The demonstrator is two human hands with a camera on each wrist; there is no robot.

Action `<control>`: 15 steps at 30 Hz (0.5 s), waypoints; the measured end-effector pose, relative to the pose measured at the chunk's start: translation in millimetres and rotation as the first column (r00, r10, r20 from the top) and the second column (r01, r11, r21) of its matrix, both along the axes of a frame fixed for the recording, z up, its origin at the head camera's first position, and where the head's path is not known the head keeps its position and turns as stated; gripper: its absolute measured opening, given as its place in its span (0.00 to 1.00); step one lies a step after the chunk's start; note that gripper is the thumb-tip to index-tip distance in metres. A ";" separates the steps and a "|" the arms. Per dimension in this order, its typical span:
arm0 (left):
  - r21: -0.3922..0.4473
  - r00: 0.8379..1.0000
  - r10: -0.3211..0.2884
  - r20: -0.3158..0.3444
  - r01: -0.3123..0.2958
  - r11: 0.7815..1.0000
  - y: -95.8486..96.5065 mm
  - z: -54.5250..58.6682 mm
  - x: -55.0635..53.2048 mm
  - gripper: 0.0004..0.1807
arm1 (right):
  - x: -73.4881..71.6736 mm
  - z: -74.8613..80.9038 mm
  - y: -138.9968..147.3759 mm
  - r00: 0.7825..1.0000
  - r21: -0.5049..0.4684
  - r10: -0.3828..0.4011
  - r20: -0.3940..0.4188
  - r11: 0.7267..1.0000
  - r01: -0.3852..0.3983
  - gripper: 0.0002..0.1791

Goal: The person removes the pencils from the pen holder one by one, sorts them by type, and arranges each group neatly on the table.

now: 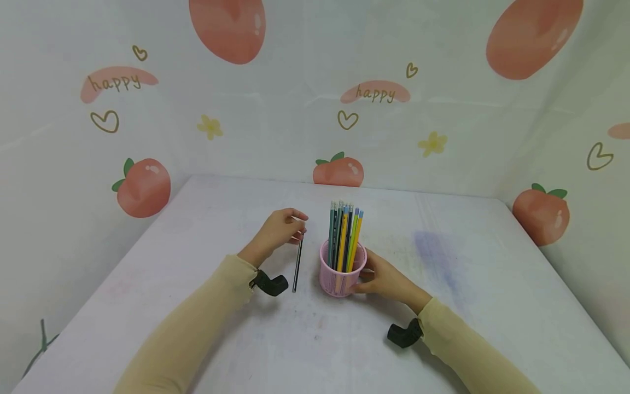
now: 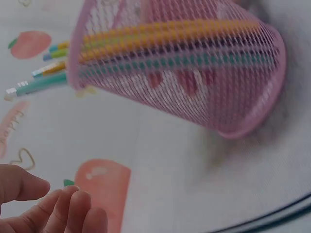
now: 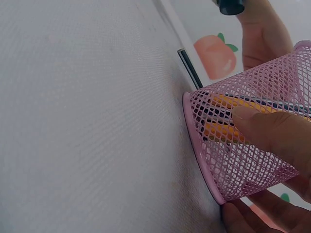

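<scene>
A dark pencil point(image 1: 297, 265) hangs nearly upright from my left hand point(image 1: 282, 228), which pinches its upper end. In the left wrist view the fingertips point(image 2: 80, 204) show at the lower left, and part of the dark pencil point(image 2: 277, 219) crosses the lower right corner. To its right stands a pink mesh pencil holder point(image 1: 337, 285) with several green, yellow and dark pencils point(image 1: 344, 235) in it, erasers up. My right hand point(image 1: 386, 279) grips the holder low on its right side. In the right wrist view its thumb point(image 3: 277, 133) lies across the mesh.
The white tabletop point(image 1: 197, 306) has a bluish smudge point(image 1: 438, 257) on the right. Behind it hangs a white backdrop point(image 1: 285, 109) printed with peaches and hearts. A black wrist camera point(image 1: 270, 283) sits on the left wrist, another point(image 1: 404, 332) on the right.
</scene>
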State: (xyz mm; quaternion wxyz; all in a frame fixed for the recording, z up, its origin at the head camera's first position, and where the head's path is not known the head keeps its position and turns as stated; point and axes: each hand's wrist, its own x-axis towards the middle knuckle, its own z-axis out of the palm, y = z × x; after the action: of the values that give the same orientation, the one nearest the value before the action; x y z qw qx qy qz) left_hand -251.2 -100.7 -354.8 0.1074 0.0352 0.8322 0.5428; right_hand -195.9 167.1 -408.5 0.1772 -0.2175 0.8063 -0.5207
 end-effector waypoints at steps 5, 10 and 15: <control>0.105 0.998 -0.022 -0.051 0.027 0.994 4.7 9.5 7.9 0.13 | 0.2 -0.1 -0.3 1.000 -0.009 0.001 -0.010 1.000 -0.001 0.53; 0.178 0.995 -0.063 -0.080 0.076 0.981 14.4 17.1 17.2 0.15 | 0.1 -0.2 0.6 1.000 -0.029 0.013 -0.009 0.999 -0.014 0.52; 0.165 0.992 -0.107 -0.065 0.117 0.979 26.0 19.2 25.0 0.17 | -0.5 -0.9 1.1 1.000 -0.039 0.017 -0.004 0.999 -0.017 0.51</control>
State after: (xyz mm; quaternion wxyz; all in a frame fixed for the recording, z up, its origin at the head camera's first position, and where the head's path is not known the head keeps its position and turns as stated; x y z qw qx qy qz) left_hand -226.3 -74.8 -335.6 0.1110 0.1061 0.7829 0.6029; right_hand -196.4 168.2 -409.5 0.1760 -0.2288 0.7944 -0.5345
